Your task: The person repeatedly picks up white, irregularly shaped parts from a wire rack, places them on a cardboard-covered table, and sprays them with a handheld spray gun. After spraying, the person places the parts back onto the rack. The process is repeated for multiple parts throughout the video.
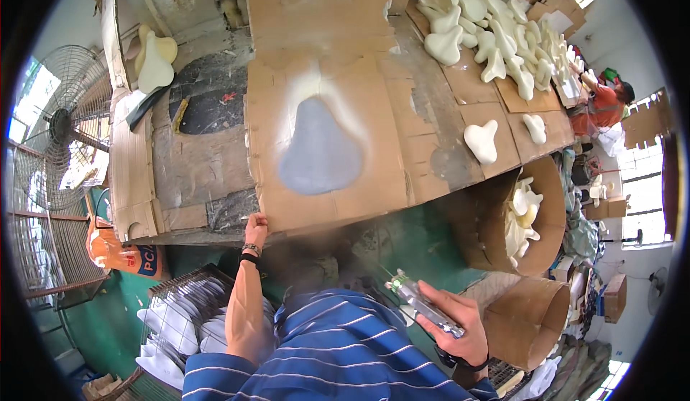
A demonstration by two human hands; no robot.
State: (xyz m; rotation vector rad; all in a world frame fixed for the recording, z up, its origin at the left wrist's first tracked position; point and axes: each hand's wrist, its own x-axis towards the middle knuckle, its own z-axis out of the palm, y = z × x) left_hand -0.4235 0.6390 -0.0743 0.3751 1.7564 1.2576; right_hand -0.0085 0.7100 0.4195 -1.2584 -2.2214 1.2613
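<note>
The left hand (255,226) pinches the cardboard sheet's (323,106) edge (grey pear-shaped patch (320,149) at its one o'clock). The right hand (456,322), at four o'clock, is closed around a spray gun (420,302).

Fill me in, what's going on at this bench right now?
A person stands at a workbench covered in cardboard sheets. The left hand grips the near edge of the sheet that carries a grey saddle-shaped piece ringed with pale overspray. The right hand holds a spray gun low, near the body, nozzle towards the bench, with mist hanging in the air. Cream-coloured pieces of the same shape lie piled at the bench's far right, and more fill a cardboard drum.
</note>
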